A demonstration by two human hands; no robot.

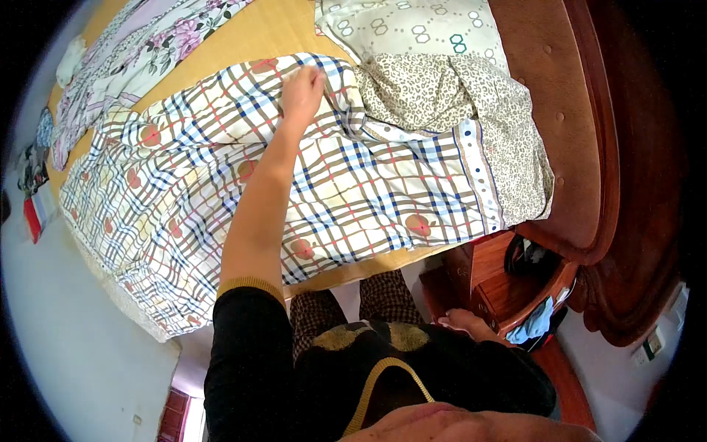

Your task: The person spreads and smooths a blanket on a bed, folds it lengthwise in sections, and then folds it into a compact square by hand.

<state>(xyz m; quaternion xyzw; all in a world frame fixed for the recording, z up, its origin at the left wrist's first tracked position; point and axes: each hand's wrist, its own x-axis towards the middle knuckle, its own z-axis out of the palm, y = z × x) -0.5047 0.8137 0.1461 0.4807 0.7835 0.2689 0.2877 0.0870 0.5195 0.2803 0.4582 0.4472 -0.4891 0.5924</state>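
My left hand [303, 90] reaches across a plaid quilt [353, 184] with apple prints, close to its far edge. Its fingers are curled into a slightly blurred fist, and whatever they may hold is hidden. The quilt lies rumpled along the near side of the bed, with folds around my wrist. Beside its right end is a leopard-print cloth [420, 88], partly under the quilt. My right hand [464, 322] is low beside my hip, near the wooden bedside cabinet [482, 276]. Its fingers are partly hidden, so I cannot tell their state.
A pale patterned pillow [412, 28] lies near the brown padded headboard [556, 118]. Floral cloth [169, 44] covers part of the bed's far left. A light blue cloth [534, 322] hangs from the cabinet at my right. The yellowish bed surface [276, 29] shows between fabrics.
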